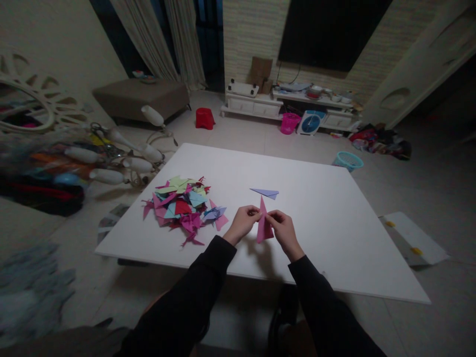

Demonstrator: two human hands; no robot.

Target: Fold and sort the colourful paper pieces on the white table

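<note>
Between my two hands is a folded pink paper (264, 230), narrow and pointed at its top, held just above the white table (316, 213). My left hand (243, 221) pinches its left side near the middle. From the other side, my right hand (283, 229) grips the right edge with thumb and fingers. A folded lavender paper (267, 192) with a long thin point lies flat just beyond my hands. To the left sits a heap of folded paper cranes (182, 203) in pink, green, blue and red.
A lamp with several white shades (107, 176) stands close to the table's left edge. Past the far right corner is a turquoise basket (348, 160) on the floor. Farther back are a red stool (205, 119), a pink bin (289, 123) and a blue fan (311, 122).
</note>
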